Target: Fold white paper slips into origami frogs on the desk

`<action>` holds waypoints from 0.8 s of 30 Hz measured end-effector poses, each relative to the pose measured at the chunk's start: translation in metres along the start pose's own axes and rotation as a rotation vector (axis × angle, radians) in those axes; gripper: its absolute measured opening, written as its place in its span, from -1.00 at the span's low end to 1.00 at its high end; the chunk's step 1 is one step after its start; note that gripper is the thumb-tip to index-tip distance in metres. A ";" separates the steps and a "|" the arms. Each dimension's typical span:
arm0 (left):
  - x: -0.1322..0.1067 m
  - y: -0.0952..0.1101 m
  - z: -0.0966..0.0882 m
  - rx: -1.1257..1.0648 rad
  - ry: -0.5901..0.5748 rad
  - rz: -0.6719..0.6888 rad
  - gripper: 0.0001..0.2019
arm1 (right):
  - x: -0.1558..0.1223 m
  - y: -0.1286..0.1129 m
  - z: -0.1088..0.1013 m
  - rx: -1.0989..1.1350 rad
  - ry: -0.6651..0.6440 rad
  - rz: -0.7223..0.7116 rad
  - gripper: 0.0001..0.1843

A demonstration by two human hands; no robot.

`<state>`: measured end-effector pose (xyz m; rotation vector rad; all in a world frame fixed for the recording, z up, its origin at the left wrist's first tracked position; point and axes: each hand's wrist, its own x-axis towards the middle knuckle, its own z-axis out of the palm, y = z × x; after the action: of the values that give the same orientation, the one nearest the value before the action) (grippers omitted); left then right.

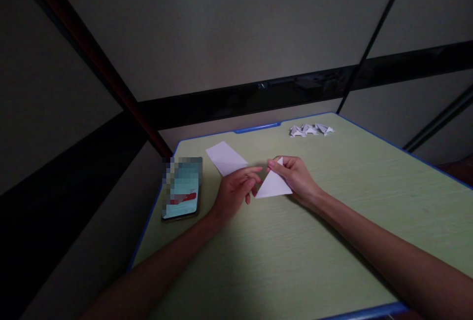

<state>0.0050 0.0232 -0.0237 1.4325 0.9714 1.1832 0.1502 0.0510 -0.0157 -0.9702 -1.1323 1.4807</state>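
Note:
My right hand (297, 177) pinches a piece of white paper (274, 185) folded into a triangle, with the thumb across its upper part. The triangle is held above the table with its point up. Just left of it, my left hand (236, 189) has its fingers loosely bent and apart, with nothing seen in them. Its fingertips are close to the paper's left corner; whether they touch it I cannot tell. Behind my left hand lies a flat white strip of paper (226, 156), its near end partly covered by the hand.
A phone (183, 192) with a lit, partly blurred screen lies at the table's left edge. Several small folded paper figures (310, 129) stand in a row at the back right. The pale green table (258, 261) has a blue rim and meets a panelled wall (236, 29) behind.

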 end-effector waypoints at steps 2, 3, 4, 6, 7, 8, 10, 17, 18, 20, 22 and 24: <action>0.000 0.001 -0.002 0.119 -0.061 0.071 -0.81 | -0.002 0.001 0.002 -0.011 -0.057 0.031 -0.67; -0.001 0.002 -0.002 0.182 -0.090 0.107 -0.84 | -0.003 0.002 0.003 -0.019 -0.088 0.044 -0.68; -0.001 0.002 -0.002 0.241 -0.109 0.149 -0.86 | -0.004 0.003 0.004 -0.029 -0.117 0.052 -0.68; -0.003 0.002 -0.002 0.333 -0.123 0.237 -0.87 | -0.005 0.005 0.005 -0.044 -0.165 0.057 -0.67; -0.003 0.002 -0.003 0.364 -0.123 0.274 -0.88 | -0.005 0.006 0.006 -0.046 -0.181 0.054 -0.67; -0.003 0.002 -0.003 0.382 -0.119 0.301 -0.88 | -0.005 0.006 0.006 -0.048 -0.192 0.051 -0.68; -0.003 0.003 -0.003 0.383 -0.117 0.299 -0.87 | -0.004 0.008 0.005 -0.048 -0.195 0.039 -0.70; 0.001 0.003 -0.003 0.184 -0.119 0.095 -0.82 | 0.002 0.013 0.000 0.023 -0.135 0.026 -0.80; 0.002 0.002 -0.003 0.157 -0.114 0.070 -0.83 | 0.002 0.013 0.000 0.024 -0.107 0.031 -0.78; 0.005 0.000 -0.003 0.121 -0.115 0.018 -0.83 | 0.001 0.012 0.000 0.013 -0.037 0.008 -0.75; 0.006 -0.002 -0.002 0.089 -0.121 -0.033 -0.83 | 0.000 0.011 0.001 -0.002 0.005 -0.024 -0.74; 0.007 -0.003 -0.001 0.058 -0.117 -0.075 -0.82 | 0.000 0.010 0.001 -0.003 -0.010 -0.023 -0.76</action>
<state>0.0050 0.0310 -0.0255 1.4806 0.9761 1.0124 0.1471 0.0503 -0.0251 -0.9499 -1.1500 1.4669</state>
